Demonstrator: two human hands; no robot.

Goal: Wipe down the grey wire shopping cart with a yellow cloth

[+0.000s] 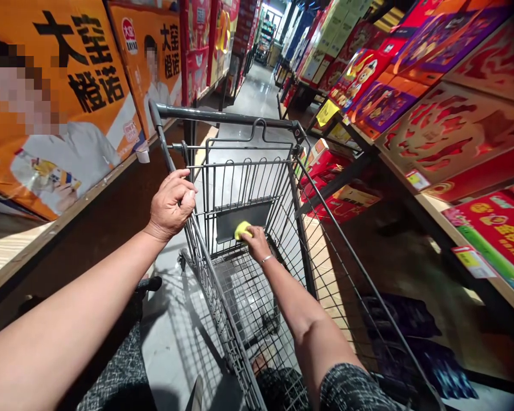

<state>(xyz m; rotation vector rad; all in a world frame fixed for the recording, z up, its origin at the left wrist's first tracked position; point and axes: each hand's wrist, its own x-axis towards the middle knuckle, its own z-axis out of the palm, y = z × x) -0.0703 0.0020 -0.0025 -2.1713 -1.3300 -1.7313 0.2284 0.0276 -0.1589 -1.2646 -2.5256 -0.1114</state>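
A grey wire shopping cart [295, 228] stands in front of me, its handlebar [223, 117] at the far end. Reaching down inside the basket, my right hand [257, 242] is closed on a yellow cloth [242, 230], which is bunched small. The cloth is at the grey plastic panel [227, 222] on the cart's end grid; whether it presses on the panel I cannot tell. My left hand [173, 202] is at the cart's left top rail, with its fingers curled around the rail near the handle end.
Orange cartons [89, 103] line a shelf close on the left. On the right, a shelf [437, 217] bears red and purple gift boxes [381, 105]. Purple bags [415, 342] lie low beneath it. A tiled aisle [261, 85] runs ahead between the shelves.
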